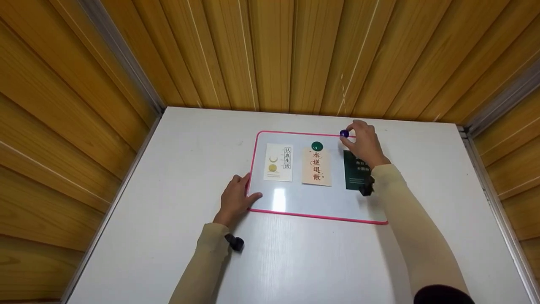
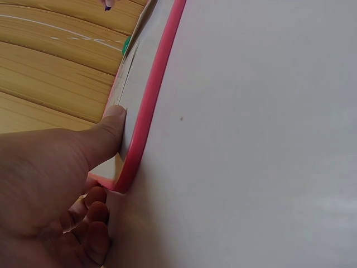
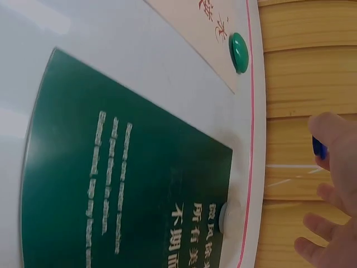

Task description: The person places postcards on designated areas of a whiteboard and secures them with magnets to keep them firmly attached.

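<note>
A whiteboard (image 1: pixel 320 202) with a pink rim lies on the table. My left hand (image 1: pixel 235 198) grips its near left corner, thumb (image 2: pixel 106 134) on the face and the other fingers at the edge. Between thumb and fingertip, my right hand (image 1: pixel 365 141) pinches a round dark blue magnet (image 1: pixel 344 133), held above the far rim. On the board are a white card (image 1: pixel 278 162), a cream card (image 1: pixel 316 169) with a green magnet (image 1: pixel 317 146) at its top edge, and a dark green card (image 3: pixel 134 173). A whitish magnet (image 3: pixel 223 218) sits at the green card's top edge, hidden in the head view.
The white table (image 1: pixel 168 202) extends around the board on all sides. Wood-look panel walls (image 1: pixel 270 55) stand behind it and at both sides, with metal strips (image 1: pixel 139 76) at the corners. Each wrist wears a small black device (image 1: pixel 235 242).
</note>
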`<state>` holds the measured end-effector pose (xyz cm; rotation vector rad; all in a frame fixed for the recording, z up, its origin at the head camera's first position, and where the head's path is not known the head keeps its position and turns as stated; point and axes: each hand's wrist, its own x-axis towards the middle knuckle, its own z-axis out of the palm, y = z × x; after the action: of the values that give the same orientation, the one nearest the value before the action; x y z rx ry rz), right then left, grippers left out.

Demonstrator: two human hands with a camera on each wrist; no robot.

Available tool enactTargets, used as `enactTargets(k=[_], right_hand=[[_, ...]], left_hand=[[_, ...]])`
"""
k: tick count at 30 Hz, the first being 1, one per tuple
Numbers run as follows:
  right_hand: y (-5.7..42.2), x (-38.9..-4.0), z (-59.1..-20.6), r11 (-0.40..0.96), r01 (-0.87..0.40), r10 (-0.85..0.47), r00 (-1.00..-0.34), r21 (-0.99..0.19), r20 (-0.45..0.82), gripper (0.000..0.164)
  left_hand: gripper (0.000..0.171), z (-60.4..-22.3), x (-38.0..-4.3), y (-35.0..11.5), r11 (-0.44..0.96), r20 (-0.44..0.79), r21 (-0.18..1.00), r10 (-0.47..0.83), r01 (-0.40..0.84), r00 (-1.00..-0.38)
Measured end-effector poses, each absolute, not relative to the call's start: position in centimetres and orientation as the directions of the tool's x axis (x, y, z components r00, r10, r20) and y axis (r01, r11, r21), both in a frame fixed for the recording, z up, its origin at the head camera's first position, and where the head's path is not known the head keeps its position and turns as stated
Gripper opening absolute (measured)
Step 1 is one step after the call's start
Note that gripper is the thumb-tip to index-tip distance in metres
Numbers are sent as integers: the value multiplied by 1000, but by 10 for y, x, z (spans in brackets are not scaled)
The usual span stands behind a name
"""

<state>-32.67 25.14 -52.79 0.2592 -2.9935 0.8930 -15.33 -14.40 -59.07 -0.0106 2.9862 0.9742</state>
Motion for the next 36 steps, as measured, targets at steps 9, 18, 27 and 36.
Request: enactTargets(k=[9, 18, 27, 36], right_hand=[[233, -329, -529, 815, -178, -176, -983, -552, 58, 38], [217, -330, -529, 815, -167, -180, -983, -555, 32, 37], [201, -330, -527, 813, -175, -198, -980, -555, 19, 36], [184, -330, -526, 801, -214, -233, -972, -559, 39, 35]], left_hand=[[83, -591, -152, -145, 809, 17, 587, 5, 14, -1000], [83, -590, -151, -146, 806, 22, 591, 15, 25, -1000], [83, -588, -150, -145, 802, 23, 596, 18, 28, -1000], [83, -588, -150, -145, 804, 29, 594, 21, 34, -999]])
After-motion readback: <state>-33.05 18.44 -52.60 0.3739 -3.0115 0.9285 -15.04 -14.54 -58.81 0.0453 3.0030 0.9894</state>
